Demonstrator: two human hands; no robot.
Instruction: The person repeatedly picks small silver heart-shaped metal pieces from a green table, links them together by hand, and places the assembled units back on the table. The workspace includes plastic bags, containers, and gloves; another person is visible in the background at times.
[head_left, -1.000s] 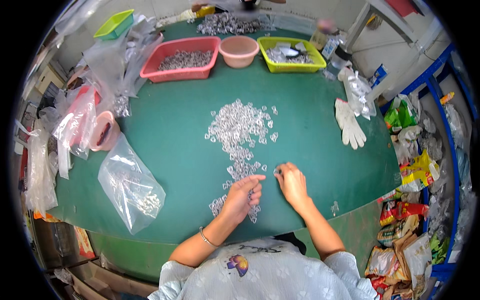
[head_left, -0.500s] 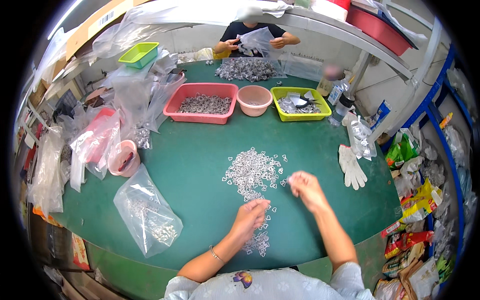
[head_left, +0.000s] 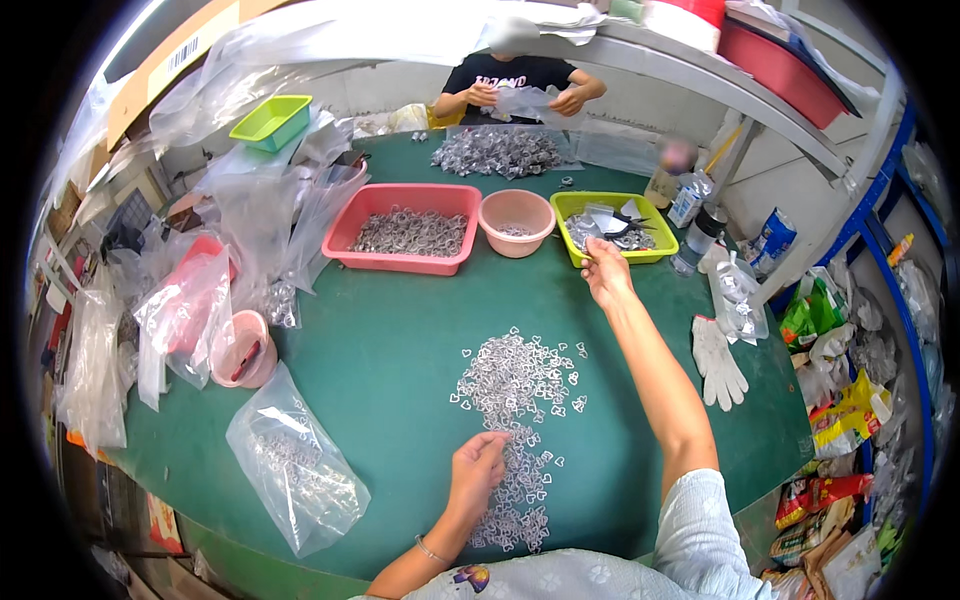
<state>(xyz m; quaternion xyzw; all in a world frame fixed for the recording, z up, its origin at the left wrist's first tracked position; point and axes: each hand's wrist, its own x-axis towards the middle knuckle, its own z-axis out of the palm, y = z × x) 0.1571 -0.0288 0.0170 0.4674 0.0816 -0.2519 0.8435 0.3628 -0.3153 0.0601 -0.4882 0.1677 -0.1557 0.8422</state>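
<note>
My L hand (head_left: 476,474) is half curled at the L edge of the silver heart-shaped pcs (head_left: 514,378), which lie loosely heaped on the green table (head_left: 390,350). My R hand (head_left: 607,270) is stretched fwd. to the front rim of the yellow-green tray (head_left: 652,257), also curled; if either hand pinches sth., I cannot tell.
</note>
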